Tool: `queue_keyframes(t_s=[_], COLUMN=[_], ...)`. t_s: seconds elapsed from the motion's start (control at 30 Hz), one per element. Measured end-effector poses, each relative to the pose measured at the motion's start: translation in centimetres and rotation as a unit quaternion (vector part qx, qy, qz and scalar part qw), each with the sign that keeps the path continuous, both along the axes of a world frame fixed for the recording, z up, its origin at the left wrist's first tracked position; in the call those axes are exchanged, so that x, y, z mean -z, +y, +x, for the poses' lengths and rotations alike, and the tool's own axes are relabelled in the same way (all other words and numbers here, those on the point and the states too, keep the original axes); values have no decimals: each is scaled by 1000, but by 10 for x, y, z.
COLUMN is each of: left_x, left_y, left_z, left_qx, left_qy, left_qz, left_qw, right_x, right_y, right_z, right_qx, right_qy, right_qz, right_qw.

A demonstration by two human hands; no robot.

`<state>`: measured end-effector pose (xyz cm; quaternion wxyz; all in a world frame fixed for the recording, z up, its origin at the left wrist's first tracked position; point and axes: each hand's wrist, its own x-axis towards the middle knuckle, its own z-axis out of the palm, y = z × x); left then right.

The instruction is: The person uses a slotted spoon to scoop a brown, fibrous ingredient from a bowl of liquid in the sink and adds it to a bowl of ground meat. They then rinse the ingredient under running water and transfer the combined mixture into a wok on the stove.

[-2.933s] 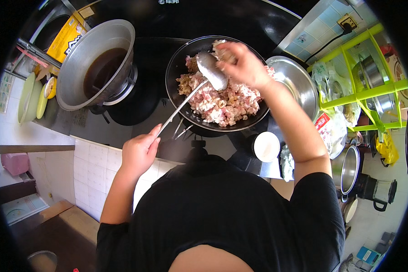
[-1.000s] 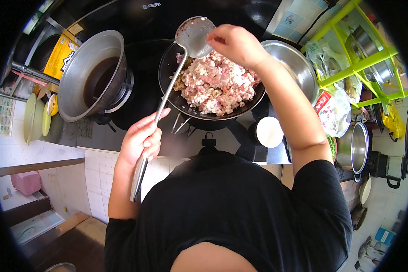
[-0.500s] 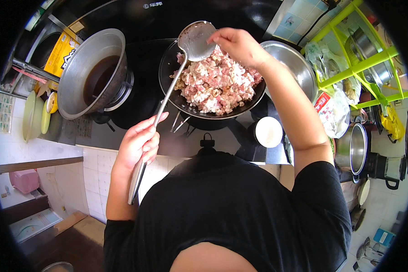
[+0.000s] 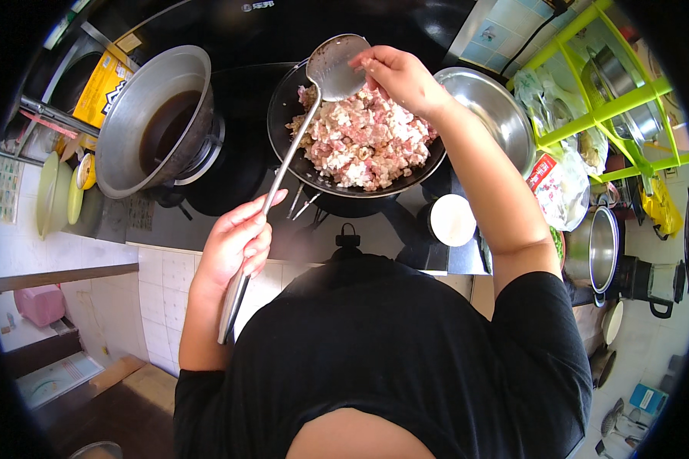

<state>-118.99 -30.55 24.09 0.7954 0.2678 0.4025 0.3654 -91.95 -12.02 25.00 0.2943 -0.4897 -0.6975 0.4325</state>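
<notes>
My left hand [image 4: 238,239] is wrapped round the long handle of a metal wok spatula [image 4: 337,69], whose end runs down along my forearm. The spatula's broad, smeared blade is raised over the far rim of a black wok [image 4: 375,189]. A heap of pink and white minced meat [image 4: 371,141] fills much of the wok. At the blade's right edge is my right hand [image 4: 403,76], fingers curled in and fingertips against the metal. Whether a scrap of meat is pinched in them I cannot make out.
Left of the wok, a big metal pot [image 4: 119,145] of dark liquid sits tilted on the other burner. A steel bowl [image 4: 505,115] lies beneath my right forearm. A white round container [image 4: 452,220] stands near the counter edge. A green rack [image 4: 601,115] rises at the right.
My right fingers have shifted slightly along the blade's edge. The blade has moved a little to the right, while my left hand keeps its hold on the handle.
</notes>
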Motion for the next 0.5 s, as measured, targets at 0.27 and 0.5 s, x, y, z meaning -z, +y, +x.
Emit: queue_keyframes(t_s=[0.27, 0.5], left_x=[5, 24], left_y=[3, -10], left_z=[-10, -11], left_qx=[14, 30], left_qy=[2, 159], left_qz=[57, 119], left_qw=[998, 980], right_x=[50, -20], right_y=[1, -16], right_z=[35, 3], right_qx=[22, 122], right_qy=[-196, -197], right_qz=[-20, 462], right_qw=[980, 856])
